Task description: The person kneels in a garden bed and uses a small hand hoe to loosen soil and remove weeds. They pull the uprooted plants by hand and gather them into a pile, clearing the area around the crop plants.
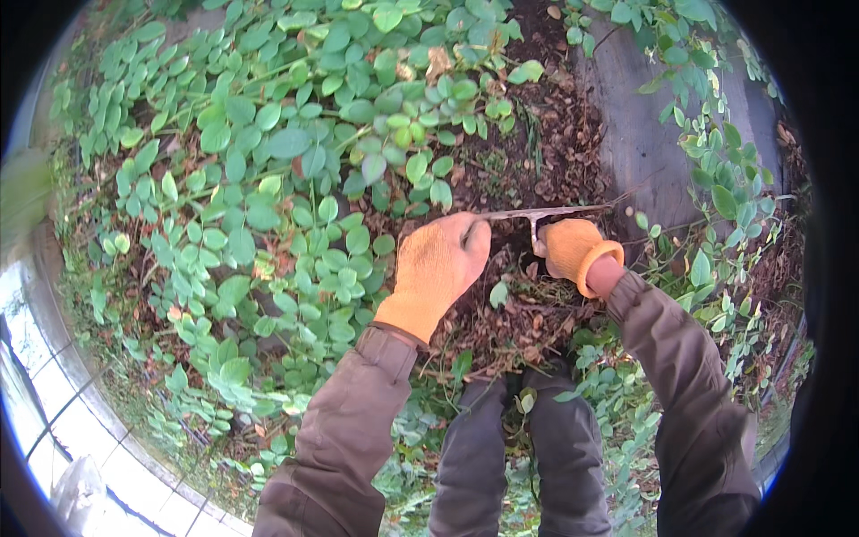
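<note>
My right hand [569,250], in an orange knit glove with a rolled cuff, is closed around the handle of what looks like a hand hoe [537,213]. Its thin, dull metal head lies crosswise above the soil, joined to the grip by a short bent neck. My left hand [439,268], gloved alike, is curled at the left end of that head and appears to pinch it. Most of the handle is hidden inside the right glove. Dry brown leaves and dark soil [530,315] lie beneath both hands, with one loose green leaf [498,294] among them.
Dense leafy rose-like shrubs [268,181] fill the left side. A grey ground sheet [637,127] stretches along the upper right, with leafy stems [728,181] over it. My trousered legs [470,456] stand among foliage. Pale paving tiles [87,429] border the lower left.
</note>
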Demonstrator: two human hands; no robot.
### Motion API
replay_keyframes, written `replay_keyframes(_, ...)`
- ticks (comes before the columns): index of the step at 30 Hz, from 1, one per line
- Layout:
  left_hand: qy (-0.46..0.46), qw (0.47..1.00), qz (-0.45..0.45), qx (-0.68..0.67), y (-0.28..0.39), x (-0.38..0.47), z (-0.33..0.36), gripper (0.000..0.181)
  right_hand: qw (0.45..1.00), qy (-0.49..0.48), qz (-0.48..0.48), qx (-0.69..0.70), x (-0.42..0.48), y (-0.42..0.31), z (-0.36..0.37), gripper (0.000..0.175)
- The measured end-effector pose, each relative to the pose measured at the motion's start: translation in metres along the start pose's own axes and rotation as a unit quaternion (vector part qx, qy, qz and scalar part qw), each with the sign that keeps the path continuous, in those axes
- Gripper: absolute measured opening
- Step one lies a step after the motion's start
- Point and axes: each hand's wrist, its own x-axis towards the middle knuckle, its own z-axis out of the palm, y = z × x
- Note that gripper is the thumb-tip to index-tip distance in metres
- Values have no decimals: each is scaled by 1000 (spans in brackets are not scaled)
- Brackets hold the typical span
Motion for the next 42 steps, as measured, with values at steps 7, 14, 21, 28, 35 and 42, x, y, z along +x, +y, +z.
replay_keyframes(7,-25,998,50,-16,38,109,9,38,902,379,166,121,98,129,27,18)
replay_keyframes(14,-44,977,45,203,-16,224,53,69,804,363,89,462,212,145,-142,16)
replay_keyframes(21,371,800,255,397,-1,243,-31,70,829,448,141,303,270,150,-177,16)
replay_keyframes(28,353,776,336,401,77,226,-107,68,883,399,191,154,297,111,-174,24)
replay_keyframes(35,341,780,283,442,113,199,-160,69,918,383,3,100,304,20,-144,31)
replay_keyframes(42,324,718,353,504,115,173,-183,56,880,449,52,148,347,-5,-204,21)
